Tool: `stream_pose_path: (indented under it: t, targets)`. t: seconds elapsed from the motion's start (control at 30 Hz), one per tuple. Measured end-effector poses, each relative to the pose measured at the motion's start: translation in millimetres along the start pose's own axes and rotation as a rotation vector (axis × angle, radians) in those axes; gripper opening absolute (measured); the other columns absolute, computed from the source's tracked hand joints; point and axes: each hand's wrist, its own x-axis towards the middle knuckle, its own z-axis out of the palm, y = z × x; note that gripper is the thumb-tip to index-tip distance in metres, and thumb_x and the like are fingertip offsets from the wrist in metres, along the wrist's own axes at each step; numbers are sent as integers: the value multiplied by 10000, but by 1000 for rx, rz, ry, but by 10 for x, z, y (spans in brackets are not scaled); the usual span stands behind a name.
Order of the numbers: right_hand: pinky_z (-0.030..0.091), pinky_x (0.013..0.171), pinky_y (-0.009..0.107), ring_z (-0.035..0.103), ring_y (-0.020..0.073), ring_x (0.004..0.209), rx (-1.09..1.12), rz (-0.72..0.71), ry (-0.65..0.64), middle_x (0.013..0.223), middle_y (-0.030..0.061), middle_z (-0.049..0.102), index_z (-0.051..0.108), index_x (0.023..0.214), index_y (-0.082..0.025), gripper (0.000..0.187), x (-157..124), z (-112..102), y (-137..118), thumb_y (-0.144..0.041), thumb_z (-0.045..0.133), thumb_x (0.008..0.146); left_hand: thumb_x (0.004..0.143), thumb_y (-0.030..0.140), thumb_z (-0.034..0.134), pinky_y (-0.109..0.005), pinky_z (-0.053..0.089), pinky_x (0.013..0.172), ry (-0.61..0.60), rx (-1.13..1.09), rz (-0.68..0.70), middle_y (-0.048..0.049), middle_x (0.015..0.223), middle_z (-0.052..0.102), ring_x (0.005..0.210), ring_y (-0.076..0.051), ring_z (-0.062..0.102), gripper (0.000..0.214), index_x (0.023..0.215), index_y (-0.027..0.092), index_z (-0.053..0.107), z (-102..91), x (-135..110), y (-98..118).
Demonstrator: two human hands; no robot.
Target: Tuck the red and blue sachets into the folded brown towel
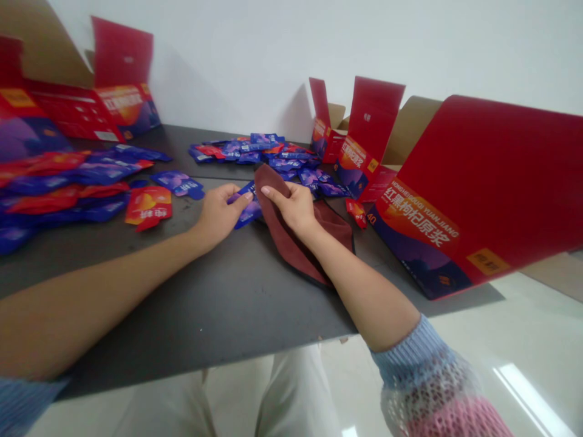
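Note:
My left hand (221, 212) is closed on a blue sachet (248, 211) at the mouth of a dark red cloth pouch (291, 240) lying on the dark grey table (218, 297). My right hand (294, 206) rests on the pouch and pinches its upper flap between thumb and fingers. The sachet's far end sits against the pouch opening. A loose red sachet (149, 206) lies just left of my left hand.
Many blue and red sachets lie in a heap (59, 182) at the left and in a pile (268, 155) behind the hands. A large open red carton (478, 194) stands at the right, smaller red cartons (359, 145) behind it, and another carton (82, 103) at the far left.

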Motion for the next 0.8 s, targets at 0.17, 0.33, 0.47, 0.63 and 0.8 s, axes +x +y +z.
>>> stream_pose_path:
  t: [0.17, 0.33, 0.47, 0.63, 0.8]
  targets:
    - [457, 618, 243, 601, 130, 687, 296, 158, -133, 782, 4, 698, 707, 831, -167, 375, -19, 53, -24, -494, 790, 669, 787, 431, 666, -322, 436, 582, 204, -135, -53, -11, 682, 648, 626, -172, 555, 231, 683, 225, 645, 8, -50, 7]
    - [465, 627, 245, 596, 121, 658, 348, 126, -133, 764, -4, 698, 703, 808, -173, 414, -73, 134, 0, -519, 817, 610, 747, 376, 725, -284, 392, 542, 289, -283, -91, 8, 606, 596, 568, -141, 499, 206, 633, 224, 647, 31, -12, -67]
    - [450, 604, 250, 585, 129, 647, 302, 110, -160, 742, -1, 686, 700, 779, -178, 414, -81, 176, 67, -547, 800, 623, 734, 324, 729, -264, 344, 511, 287, -399, -139, 26, 559, 554, 519, -114, 458, 204, 601, 207, 627, 65, -13, -73]
    - [414, 590, 241, 556, 122, 637, 209, 16, -105, 718, -13, 661, 708, 796, -178, 388, -59, 142, 96, -545, 762, 683, 699, 264, 744, -234, 323, 506, 197, -545, -145, 38, 530, 517, 509, -77, 414, 245, 559, 161, 571, 65, -38, 8]
    - [419, 632, 243, 548, 123, 667, 55, -127, -39, 719, -13, 652, 725, 817, -171, 362, -53, 86, 34, -529, 719, 760, 719, 281, 685, -225, 385, 541, -49, -821, -259, 27, 590, 573, 532, -85, 476, 163, 740, 133, 620, 80, -11, 62]
